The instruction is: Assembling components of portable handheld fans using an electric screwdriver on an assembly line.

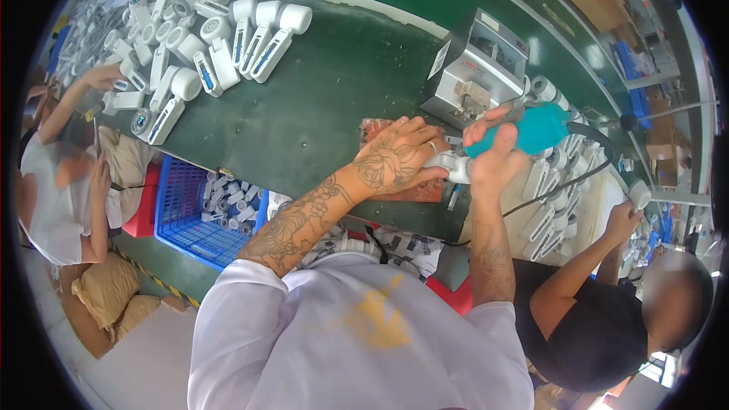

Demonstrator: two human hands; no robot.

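Observation:
My left hand (402, 153), its forearm tattooed, closes its fingers on a white plastic part (457, 168) over a reddish-brown pad (414, 194) on the bench. My right hand (495, 153) is wrapped around a teal power screwdriver (528, 129), which lies tilted with its nose toward that white part. The tip is hidden between my hands, so I cannot tell whether it touches. A black cable (600, 137) runs from the tool's rear.
White round-headed units with handles (266, 45) crowd the bench's far left; more lie at right. A grey metal machine (478, 68) stands beyond my hands. A blue basket (178, 216) holds small white parts. Co-workers sit at left (57, 197) and right (592, 319).

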